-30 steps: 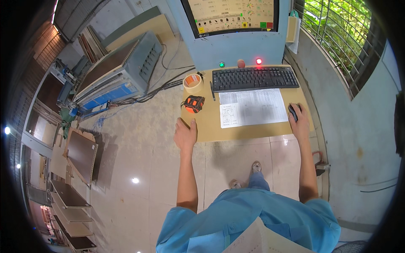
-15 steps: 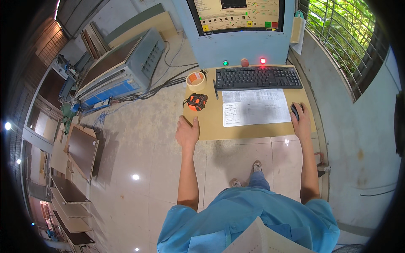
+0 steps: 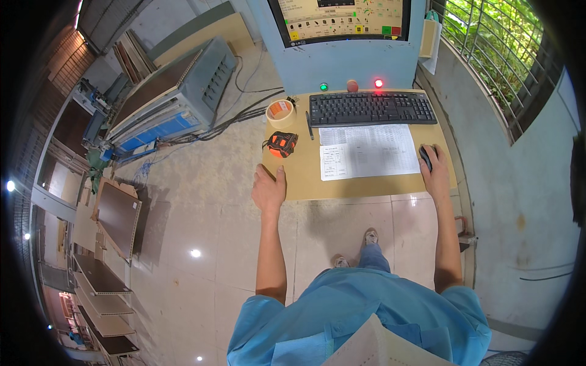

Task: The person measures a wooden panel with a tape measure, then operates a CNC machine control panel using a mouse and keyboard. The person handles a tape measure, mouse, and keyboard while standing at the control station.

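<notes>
My right hand (image 3: 435,177) is closed over a black computer mouse (image 3: 425,160) at the right side of a tan desk board (image 3: 305,183). At the board's near left corner, my left hand (image 3: 267,189) grips the edge, its thumb on top and its other fingers outside the edge. Just beyond that hand lies an orange and black tape measure (image 3: 282,144). A roll of cream tape (image 3: 280,113) sits behind it, with a dark pen (image 3: 309,125) to the right. Printed sheets (image 3: 369,152) lie between my hands, in front of a black keyboard (image 3: 372,108).
A lit monitor (image 3: 342,21) is set in a blue cabinet with a green light (image 3: 323,87), a red button (image 3: 352,86) and a glowing red light (image 3: 378,83). Left stand a grey-blue machine (image 3: 201,91), cables on the floor and stacked brown panels (image 3: 119,213). A barred window is right.
The whole view has shifted very slightly, with the desk and its things a little higher in the picture. Both hands keep their places on the mouse and the board's edge.
</notes>
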### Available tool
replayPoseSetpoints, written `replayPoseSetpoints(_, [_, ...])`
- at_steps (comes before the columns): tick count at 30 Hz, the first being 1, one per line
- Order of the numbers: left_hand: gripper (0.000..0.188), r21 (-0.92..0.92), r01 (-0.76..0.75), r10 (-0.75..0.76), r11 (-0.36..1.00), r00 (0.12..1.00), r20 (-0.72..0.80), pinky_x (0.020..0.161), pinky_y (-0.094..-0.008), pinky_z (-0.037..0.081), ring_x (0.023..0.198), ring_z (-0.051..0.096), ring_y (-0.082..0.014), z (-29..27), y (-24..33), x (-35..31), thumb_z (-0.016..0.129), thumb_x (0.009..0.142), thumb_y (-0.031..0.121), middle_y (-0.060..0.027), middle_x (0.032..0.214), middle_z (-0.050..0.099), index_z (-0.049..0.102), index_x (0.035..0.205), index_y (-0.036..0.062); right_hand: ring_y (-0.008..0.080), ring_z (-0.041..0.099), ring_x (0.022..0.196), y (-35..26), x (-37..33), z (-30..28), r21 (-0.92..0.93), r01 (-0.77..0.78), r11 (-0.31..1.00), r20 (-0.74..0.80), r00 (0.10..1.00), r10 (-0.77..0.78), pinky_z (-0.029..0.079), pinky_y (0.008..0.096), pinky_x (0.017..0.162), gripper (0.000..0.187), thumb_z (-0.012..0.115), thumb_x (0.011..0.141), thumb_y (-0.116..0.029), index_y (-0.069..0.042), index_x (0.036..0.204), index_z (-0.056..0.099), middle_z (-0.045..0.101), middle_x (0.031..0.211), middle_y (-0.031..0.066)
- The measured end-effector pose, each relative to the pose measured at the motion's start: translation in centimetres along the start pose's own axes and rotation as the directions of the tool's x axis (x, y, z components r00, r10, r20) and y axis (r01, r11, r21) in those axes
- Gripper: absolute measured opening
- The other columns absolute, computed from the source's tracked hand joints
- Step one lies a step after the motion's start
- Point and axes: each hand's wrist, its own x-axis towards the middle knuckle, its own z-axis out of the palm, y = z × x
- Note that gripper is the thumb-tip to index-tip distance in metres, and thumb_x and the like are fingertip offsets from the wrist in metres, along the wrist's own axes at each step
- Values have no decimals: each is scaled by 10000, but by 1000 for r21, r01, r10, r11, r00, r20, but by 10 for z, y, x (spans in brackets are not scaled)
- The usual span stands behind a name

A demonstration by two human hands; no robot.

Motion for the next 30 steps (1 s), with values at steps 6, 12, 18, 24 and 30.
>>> replayPoseSetpoints(6, [599, -2, -13, 13, 1000, 1000, -25, 830, -574, 532, 1003, 688, -480, 2, -1, 0, 616, 965, 535, -266, 1113, 697, 524, 1279, 33, 463, 478, 1393, 2, 0, 1, -16, 6, 1000, 4, 1000, -6, 417, 492, 1157, 460, 639, 996, -206, -143, 1448, 586, 469, 1532, 277])
replayPoseSetpoints(12, [604, 5, -10, 10, 1000, 1000, -9, 820, -575, 535, 995, 690, -480, 0, 0, 0, 616, 967, 535, -267, 1110, 697, 521, 1289, 33, 464, 473, 1398, 5, 0, 3, -16, 24, 1000, -3, 1000, -24, 415, 493, 1159, 458, 640, 998, -206, -141, 1448, 589, 468, 1534, 281])
replayPoseSetpoints(18, [662, 21, 30, -32, 999, 996, 87, 865, -558, 544, 1052, 677, -455, -6, 3, 2, 619, 972, 519, -252, 1191, 660, 497, 1369, 3, 468, 479, 1393, 4, 0, 3, -3, 12, 1000, -2, 1000, -12, 417, 495, 1156, 450, 642, 998, -207, -152, 1442, 597, 471, 1533, 279])
replayPoseSetpoints(24, [645, 14, 39, -40, 999, 995, 92, 867, -559, 542, 1050, 676, -457, -7, 5, 2, 618, 970, 522, -250, 1185, 663, 505, 1348, 11, 468, 490, 1383, 2, 1, 1, -13, 17, 1000, -2, 1000, -17, 426, 499, 1147, 447, 641, 999, -212, -152, 1440, 599, 471, 1535, 276])
replayPoseSetpoints(30, [637, 27, 24, -26, 999, 997, 78, 861, -558, 543, 1044, 678, -456, -4, 2, 2, 617, 970, 526, -248, 1172, 665, 509, 1334, 15, 466, 491, 1382, 3, 1, 2, -17, 13, 1000, 2, 1000, -13, 431, 493, 1143, 448, 644, 1000, -223, -154, 1440, 600, 469, 1537, 274])
